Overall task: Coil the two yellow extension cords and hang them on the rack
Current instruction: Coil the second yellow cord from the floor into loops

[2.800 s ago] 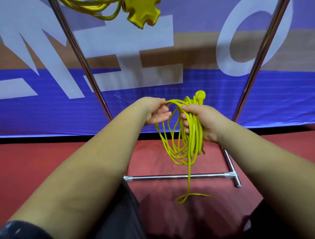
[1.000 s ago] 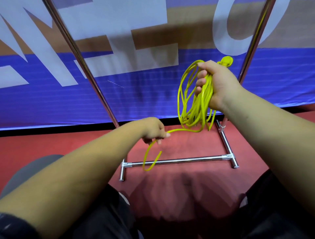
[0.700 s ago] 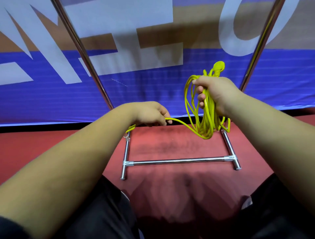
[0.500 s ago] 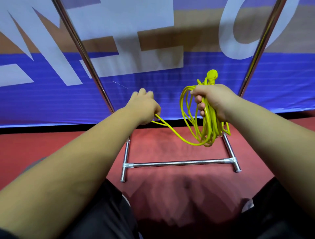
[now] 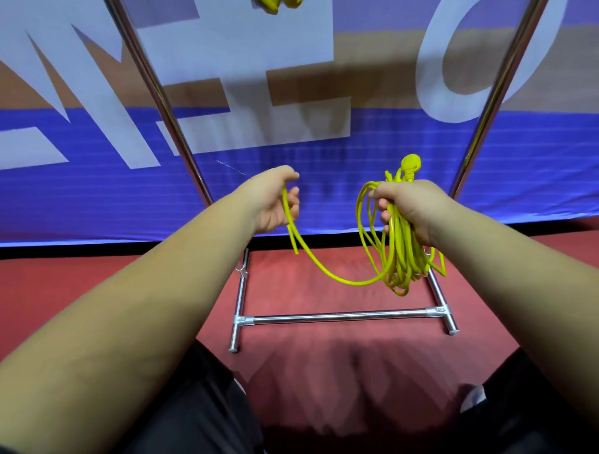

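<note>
A blue, white and tan banner (image 5: 389,168) fills the background above a red floor (image 5: 97,285), and the chrome rack (image 5: 340,318) stands between them, its two uprights leaning up out of view. In front of it, the right hand (image 5: 411,207) has its fingers (image 5: 384,207) wrapped tight round the top of the coiled yellow cord (image 5: 398,259), whose loops hang uneven near the rack's right foot. The left hand (image 5: 275,201) curls loosely round the last free tail (image 5: 295,246), which sags across to the coil. The plug (image 5: 411,162) pokes up above the right fist. A scrap of the other yellow cord (image 5: 275,4) shows at the top edge, seemingly hung already. The risk, as I judge it: the ragged loops could slip or tangle if the right grip eases while the tail is wrapped, and a short, loosely held tail may spring free and undo the bundle before hanging.
</note>
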### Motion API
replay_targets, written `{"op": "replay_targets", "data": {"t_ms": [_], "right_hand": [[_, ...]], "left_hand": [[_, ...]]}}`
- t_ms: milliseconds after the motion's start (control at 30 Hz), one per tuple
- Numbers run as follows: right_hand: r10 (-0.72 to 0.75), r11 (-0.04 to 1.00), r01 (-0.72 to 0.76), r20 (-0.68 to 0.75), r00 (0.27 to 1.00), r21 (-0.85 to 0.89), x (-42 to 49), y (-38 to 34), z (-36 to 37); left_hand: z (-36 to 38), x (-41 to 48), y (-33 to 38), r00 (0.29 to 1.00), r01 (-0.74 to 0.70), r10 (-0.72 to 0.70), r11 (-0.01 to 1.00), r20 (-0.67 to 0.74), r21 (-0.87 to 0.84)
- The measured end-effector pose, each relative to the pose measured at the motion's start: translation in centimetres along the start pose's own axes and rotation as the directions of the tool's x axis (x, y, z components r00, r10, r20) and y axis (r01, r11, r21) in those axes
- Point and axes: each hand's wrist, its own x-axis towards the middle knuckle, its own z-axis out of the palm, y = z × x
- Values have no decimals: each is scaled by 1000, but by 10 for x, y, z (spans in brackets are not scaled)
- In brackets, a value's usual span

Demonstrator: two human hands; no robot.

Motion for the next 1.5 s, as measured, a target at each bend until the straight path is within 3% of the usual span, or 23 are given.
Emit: {"op": "replay_targets", "data": {"t_ms": [67,100,167,233,300,367,467,567,767,900,967,1033,1100,1200,1300,1400,1467,1500], "right_hand": [[5,1000,-5,-14,1000,24,1,-1,0],[4,999,-3,-25,1000,36,2,-1,-1],[-6,999,8,-53,999,48,6,0,-3],[-9,997,15,-78,997,76,11,1,-5],[11,992,0,-85,996,126,16,3,-7],[32,989,-19,-79,996,150,17,4,-8],[10,997,-7,-39,999,83,15,6,-8],[-53,998,54,31,998,-18,10,8,-6],[-26,999,19,274,961,30,-4,8,13],[41,992,-79,355,934,95,-14,4,23],[66,987,-120,401,914,111,-18,1,25],[71,983,-138,441,895,122,-21,0,25],[79,987,-137,504,860,79,-24,-1,22],[95,994,-109,613,784,-15,-29,-4,17],[139,989,-136,658,740,-57,-33,-9,12],[175,984,-151,654,736,-92,-32,-11,6],[186,982,-133,648,739,-131,-31,-11,3],[194,981,-131,642,742,-146,-32,-11,3]], "left_hand": [[-1,1,-1,989,-104,131,943,-65,316],[-3,0,-1,962,-182,262,823,-74,538],[-4,-5,4,884,-280,465,452,44,847],[-5,-11,13,857,-308,479,180,190,934],[-14,-15,21,870,-373,369,59,327,926],[-29,-22,28,873,-461,217,76,436,884],[-41,-32,32,821,-567,129,284,555,773],[-31,-33,33,787,-604,227,472,574,642],[-2,-22,18,824,-561,325,582,464,588],[8,-8,9,856,-498,425,519,296,695],[7,-3,7,880,-424,408,440,245,792],[0,5,3,905,-392,311,345,290,853],[-8,8,1,892,-450,196,276,408,850],[-8,4,3,789,-614,217,284,574,737],[4,-3,7,642,-751,342,106,686,651],[16,-11,9,492,-827,352,-98,796,554],[23,-14,5,438,-857,317,-135,841,497],[25,-15,3,447,-859,308,-115,840,499]]}}
